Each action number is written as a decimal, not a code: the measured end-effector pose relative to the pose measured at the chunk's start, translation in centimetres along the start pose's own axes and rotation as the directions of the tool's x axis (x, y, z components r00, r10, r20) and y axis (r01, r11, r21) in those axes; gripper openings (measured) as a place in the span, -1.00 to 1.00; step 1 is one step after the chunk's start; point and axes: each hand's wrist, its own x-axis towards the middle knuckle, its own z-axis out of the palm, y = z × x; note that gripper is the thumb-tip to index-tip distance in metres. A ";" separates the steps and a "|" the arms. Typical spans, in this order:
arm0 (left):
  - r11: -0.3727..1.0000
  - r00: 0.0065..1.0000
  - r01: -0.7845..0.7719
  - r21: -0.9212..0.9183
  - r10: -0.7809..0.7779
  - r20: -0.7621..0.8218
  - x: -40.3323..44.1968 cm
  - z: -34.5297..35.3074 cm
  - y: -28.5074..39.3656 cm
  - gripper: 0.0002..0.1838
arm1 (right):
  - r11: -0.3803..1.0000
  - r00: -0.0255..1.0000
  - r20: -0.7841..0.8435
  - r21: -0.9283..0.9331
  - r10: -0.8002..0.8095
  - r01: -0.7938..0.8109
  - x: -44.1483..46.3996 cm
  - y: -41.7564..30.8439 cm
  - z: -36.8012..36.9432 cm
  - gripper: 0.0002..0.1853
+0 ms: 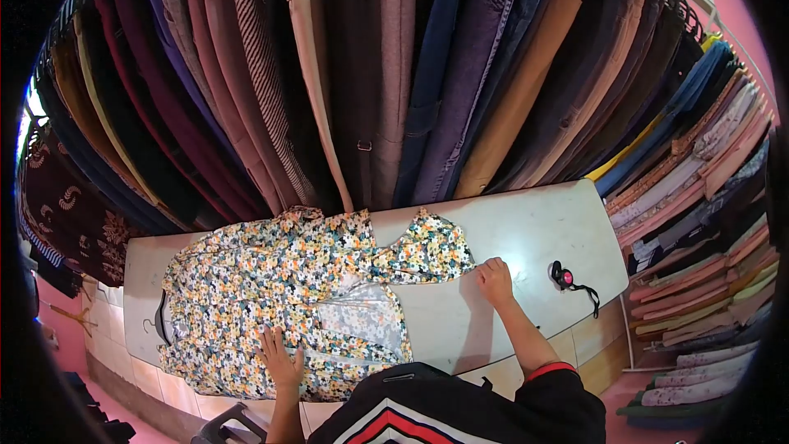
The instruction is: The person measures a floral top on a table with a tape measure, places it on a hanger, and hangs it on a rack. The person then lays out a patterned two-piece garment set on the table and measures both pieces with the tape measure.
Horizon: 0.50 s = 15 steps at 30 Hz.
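A floral-print fabric garment in white, yellow and green (246,280) lies spread on the pale grey, smooth-topped counter (534,222), a dark plastic hanger (160,319) at its left end. The left hand (282,357) rests on the cloth, fingers spread, gripping nothing. The right hand (495,281) curls nearly closed at the sleeve's edge; whether its grip has fabric cannot be told. The hands seem to be arranging the cloth; moving that edge calls for a light pinch.

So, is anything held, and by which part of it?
The left hand lies spread on the colourful floral fabric garment, not gripping. The right hand curls at the end of its sleeve; whether it grips cannot be told.
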 end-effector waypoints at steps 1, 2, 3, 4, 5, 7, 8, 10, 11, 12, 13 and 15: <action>1.000 1.000 0.011 0.001 -0.011 0.002 0.1 -0.1 0.2 -0.25 | 0.998 0.999 -0.037 0.057 0.033 -0.031 0.7 -0.5 -0.3 -0.75; 1.000 1.000 0.004 0.007 -0.004 -0.007 0.1 0.0 0.1 -0.25 | 0.992 0.995 -0.076 0.113 0.069 -0.060 1.5 -0.9 -0.4 -0.76; 1.000 1.000 -0.004 0.011 0.005 -0.017 0.0 0.2 -0.1 -0.25 | 0.986 0.998 -0.055 0.164 0.020 -0.011 2.2 -1.5 -0.4 -0.75; 1.000 1.000 -0.012 0.015 0.012 -0.026 0.1 0.3 -0.1 -0.25 | 0.976 0.999 -0.035 0.216 -0.030 0.037 2.9 -2.3 -0.3 -0.74; 1.000 1.000 -0.010 0.016 0.010 -0.026 0.0 0.3 -0.1 -0.26 | 0.960 0.996 -0.016 0.267 -0.083 0.084 3.4 -2.5 -0.4 -0.73; 1.000 1.000 -0.014 0.001 0.014 -0.023 0.2 0.2 0.0 -0.25 | 0.977 0.991 0.098 0.202 -0.089 0.068 4.5 -1.3 0.9 -0.72; 1.000 1.000 -0.014 -0.002 0.014 -0.017 0.1 0.1 -0.1 -0.25 | 0.983 0.983 0.160 0.172 -0.089 0.061 4.8 -0.7 1.6 -0.71; 1.000 1.000 -0.014 -0.003 0.014 -0.012 0.2 0.4 -0.4 -0.27 | 0.981 0.981 -0.184 0.172 -0.062 0.094 7.1 -1.3 -1.9 -0.83; 1.000 1.000 -0.019 0.000 0.019 -0.013 0.2 0.5 -0.6 -0.27 | 0.979 0.950 -0.307 0.165 -0.061 0.117 7.7 -2.0 -4.4 -0.84; 1.000 1.000 -0.024 0.003 0.024 -0.014 0.2 0.5 -0.9 -0.28 | 0.992 0.952 -0.301 0.090 -0.058 0.089 7.6 -2.5 -6.8 -0.82; 0.998 0.996 -0.046 -0.035 0.044 -0.077 0.2 0.5 -0.8 -0.34 | 0.993 0.960 -0.273 0.072 -0.071 0.094 6.8 -2.6 -7.7 -0.80; 0.998 0.995 0.050 -0.036 -0.052 -0.080 1.0 0.5 -0.4 -0.39 | 0.993 0.979 -0.179 0.046 -0.098 0.108 4.5 -2.0 -7.3 -0.77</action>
